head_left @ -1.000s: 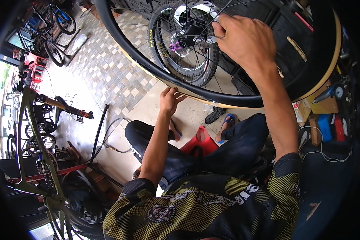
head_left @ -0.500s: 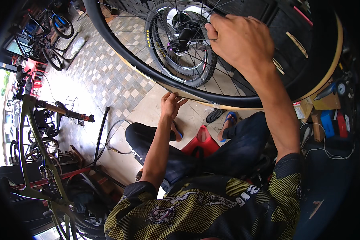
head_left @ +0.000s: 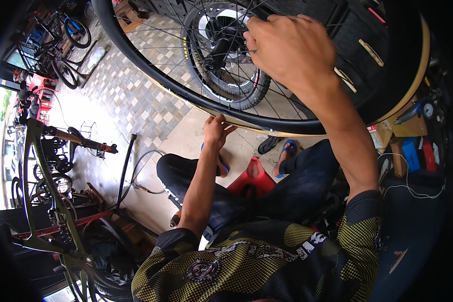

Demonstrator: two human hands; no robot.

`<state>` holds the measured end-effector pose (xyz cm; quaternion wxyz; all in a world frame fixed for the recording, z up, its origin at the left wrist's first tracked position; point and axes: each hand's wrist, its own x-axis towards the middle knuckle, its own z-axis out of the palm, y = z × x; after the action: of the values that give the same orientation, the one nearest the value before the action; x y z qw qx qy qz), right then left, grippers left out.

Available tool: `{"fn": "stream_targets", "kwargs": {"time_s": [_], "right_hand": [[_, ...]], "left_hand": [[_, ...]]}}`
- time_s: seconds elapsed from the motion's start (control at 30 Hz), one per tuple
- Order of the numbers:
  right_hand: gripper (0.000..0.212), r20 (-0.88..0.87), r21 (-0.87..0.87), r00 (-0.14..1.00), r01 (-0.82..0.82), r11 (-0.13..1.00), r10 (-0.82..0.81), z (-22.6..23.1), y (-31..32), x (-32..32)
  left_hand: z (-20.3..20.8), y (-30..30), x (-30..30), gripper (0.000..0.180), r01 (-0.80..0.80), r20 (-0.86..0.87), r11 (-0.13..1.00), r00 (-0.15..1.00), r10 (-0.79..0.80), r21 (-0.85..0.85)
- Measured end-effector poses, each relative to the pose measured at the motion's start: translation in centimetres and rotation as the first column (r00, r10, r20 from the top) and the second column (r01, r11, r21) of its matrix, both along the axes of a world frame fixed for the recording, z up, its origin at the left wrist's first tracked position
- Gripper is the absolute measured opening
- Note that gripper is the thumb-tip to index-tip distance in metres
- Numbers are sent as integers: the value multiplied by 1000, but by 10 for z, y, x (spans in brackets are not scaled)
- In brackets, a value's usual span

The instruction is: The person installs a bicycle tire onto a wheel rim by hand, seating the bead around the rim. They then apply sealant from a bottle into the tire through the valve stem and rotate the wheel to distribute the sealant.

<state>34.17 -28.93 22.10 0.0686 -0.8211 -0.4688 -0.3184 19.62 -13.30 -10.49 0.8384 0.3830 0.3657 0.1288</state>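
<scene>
A large bicycle wheel [head_left: 153,70] with a black rim, thin dark spokes and a tan-walled tyre [head_left: 186,102] is tilted in front of me. My left hand [head_left: 216,131] has its fingers closed at the tyre's near edge. Over the spokes, beside the black hub [head_left: 219,53], my right hand [head_left: 294,50] is a fist; its fingertips are hidden under it, where spokes run. Behind the spokes lies a second wheel with a knobby black tyre [head_left: 259,93] and yellow markings.
To the left stands a green bicycle frame [head_left: 60,201], with a black tube [head_left: 127,168] and a hose [head_left: 136,176] nearby. Small blue and red boxes [head_left: 411,155] and a gauge [head_left: 428,109] crowd the right side. A red seat [head_left: 251,178] shows between my legs.
The wheel has shifted a little to the left and its hub now sits lower left. My right hand has moved left with it. My left hand has stayed at the tyre's edge.
</scene>
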Motion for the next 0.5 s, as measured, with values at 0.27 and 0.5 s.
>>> {"fn": "stream_targets", "kwargs": {"time_s": [0.27, 0.5], "right_hand": [[10, 20, 21, 999, -25, 999, 24, 0, 1, -4], [12, 9, 16, 999, -44, 999, 44, 0, 2, -10]], "left_hand": [[-3, 1, 5, 17, -4, -105, 998, 994, 10, 55], [-13, 3, 5, 24, -28, -131, 995, 991, 39, 92]]}}
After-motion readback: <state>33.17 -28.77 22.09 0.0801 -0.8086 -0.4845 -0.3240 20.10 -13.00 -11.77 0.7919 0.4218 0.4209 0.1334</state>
